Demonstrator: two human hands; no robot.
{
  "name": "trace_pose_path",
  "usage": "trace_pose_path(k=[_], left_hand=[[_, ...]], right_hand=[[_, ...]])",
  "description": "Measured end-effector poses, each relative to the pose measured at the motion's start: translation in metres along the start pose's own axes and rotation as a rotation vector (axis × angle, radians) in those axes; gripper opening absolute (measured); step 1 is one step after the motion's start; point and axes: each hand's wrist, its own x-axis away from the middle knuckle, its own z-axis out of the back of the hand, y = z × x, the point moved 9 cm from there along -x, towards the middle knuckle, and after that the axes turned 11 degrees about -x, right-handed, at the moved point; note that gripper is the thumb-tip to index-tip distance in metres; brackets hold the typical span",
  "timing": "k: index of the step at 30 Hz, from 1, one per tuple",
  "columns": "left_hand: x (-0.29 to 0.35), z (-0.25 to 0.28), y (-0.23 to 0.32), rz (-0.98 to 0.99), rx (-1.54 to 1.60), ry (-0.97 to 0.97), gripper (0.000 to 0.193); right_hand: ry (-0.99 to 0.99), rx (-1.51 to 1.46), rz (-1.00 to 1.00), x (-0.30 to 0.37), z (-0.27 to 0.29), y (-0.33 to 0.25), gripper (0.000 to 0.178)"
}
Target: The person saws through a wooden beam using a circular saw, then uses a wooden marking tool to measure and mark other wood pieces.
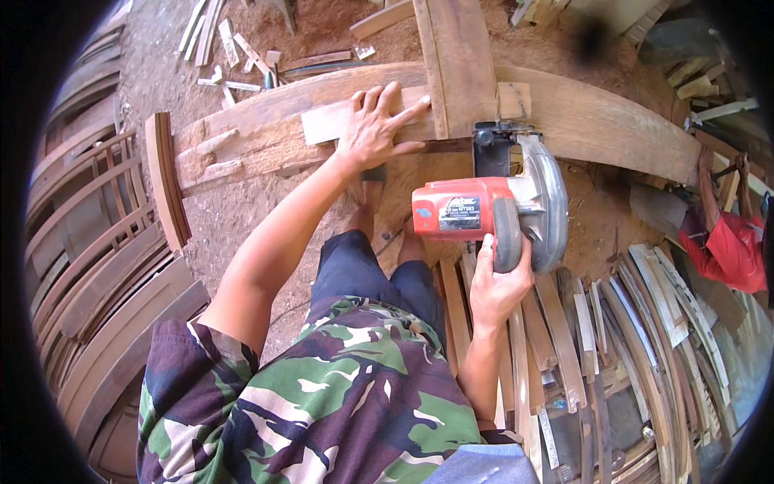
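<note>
A red circular saw [459, 208] with a grey blade guard is gripped by its rear handle in my right hand [498, 284]. Its black base plate reaches the near edge of a broad wooden board [461, 60], which lies crosswise over a long, thick plank [588, 121]. My left hand [375, 129] lies spread flat with nothing in it, on a pale strip of wood [321, 125] that runs under the board. One fingertip touches the board's left side. The saw's blade is hidden by the guard.
Wooden frames and panels [105, 274] are stacked at the left. Many strips of timber [564, 339] lie at the lower right. Offcuts [230, 48] and sawdust cover the ground beyond the plank. Another person in a red shirt [730, 250] is at the far right.
</note>
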Motion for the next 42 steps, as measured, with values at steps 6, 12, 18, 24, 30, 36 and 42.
trace_pose_path(k=[6,12,18,24,30,36,42], left_hand=[[0.001,0.0,0.0,-0.004,-0.03,0.046,0.081],[0.0,0.0,-0.001,-0.006,0.0,0.038,0.081],[0.0,0.001,-0.001,-0.002,0.003,0.008,0.082],[-0.001,-0.003,-0.003,-0.005,-0.006,0.013,0.082],[-0.001,-0.002,-0.005,-0.004,0.011,-0.007,0.084],[-0.003,0.003,-0.005,0.0,0.048,-0.037,0.086],[-0.001,-0.006,-0.006,-0.025,-0.062,-0.031,0.073]], right_hand=[[-0.033,-0.007,-0.002,-0.005,-0.02,-0.005,0.032],[-0.053,0.002,-0.011,-0.012,-0.044,-0.012,0.028],[-0.063,-0.039,-0.056,-0.015,-0.052,-0.006,0.027],[-0.084,-0.056,-0.031,-0.024,-0.06,-0.004,0.024],[-0.101,-0.053,-0.071,-0.029,-0.064,-0.01,0.02],[-0.098,-0.037,-0.072,-0.035,-0.067,-0.012,0.018],[-0.105,-0.046,-0.096,-0.05,-0.079,-0.008,0.016]])
